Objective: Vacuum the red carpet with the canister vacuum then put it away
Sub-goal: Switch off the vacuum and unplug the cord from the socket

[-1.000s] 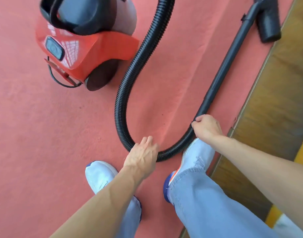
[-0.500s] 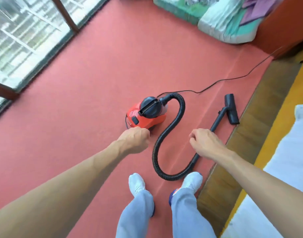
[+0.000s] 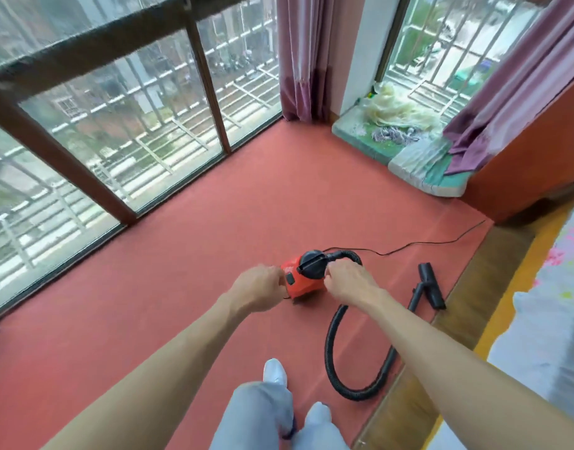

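Vacuum [image 3: 300,287] sits mid-carpet [image 3: 181,254], wand [image 3: 415,297] lying at the carpet's right edge; left grip [image 3: 259,287] fisted, can't tell if holding, right grip [image 3: 347,280] loosely curled, empty, so we'd grab the wand first and keep the hose [image 3: 331,352] clear of our feet.

We note both bare forearms stretched forward, converging. Left hand [image 3: 263,289] knuckles up, fingers curled under; right hand [image 3: 347,280] palm down, fingers bent downward. Motion blur: we cannot tell whether either grips anything.
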Demonstrator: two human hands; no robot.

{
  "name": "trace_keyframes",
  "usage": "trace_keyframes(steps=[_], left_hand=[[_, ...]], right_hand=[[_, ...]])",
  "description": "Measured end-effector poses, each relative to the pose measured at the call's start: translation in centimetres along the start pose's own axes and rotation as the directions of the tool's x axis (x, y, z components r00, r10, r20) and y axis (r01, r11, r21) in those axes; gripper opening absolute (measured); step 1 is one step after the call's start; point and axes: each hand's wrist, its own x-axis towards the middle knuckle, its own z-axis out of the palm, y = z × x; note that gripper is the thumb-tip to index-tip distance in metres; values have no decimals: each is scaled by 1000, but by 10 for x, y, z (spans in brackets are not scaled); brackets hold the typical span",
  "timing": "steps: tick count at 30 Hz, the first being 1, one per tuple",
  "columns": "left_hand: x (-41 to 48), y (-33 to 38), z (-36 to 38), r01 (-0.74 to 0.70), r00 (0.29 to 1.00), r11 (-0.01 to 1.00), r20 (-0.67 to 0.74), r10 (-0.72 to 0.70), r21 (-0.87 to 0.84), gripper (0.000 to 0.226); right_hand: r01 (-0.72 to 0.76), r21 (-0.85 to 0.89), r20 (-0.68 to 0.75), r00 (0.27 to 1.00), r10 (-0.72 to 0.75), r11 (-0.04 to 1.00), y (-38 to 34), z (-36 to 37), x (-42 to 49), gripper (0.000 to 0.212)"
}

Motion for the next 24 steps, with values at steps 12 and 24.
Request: trace_keyframes(steps=[12, 24], left_hand=[[17, -108, -44, 58, 998, 984, 5, -60, 166, 26], [151, -196, -84, -55, 990, 982, 137, 30, 181, 26]], right_hand=[[-28, -150, 48, 998, 36, 988, -63, -18, 56, 31], [-86, -186, 134, 985, 112, 979, -107, -20, 176, 31]])
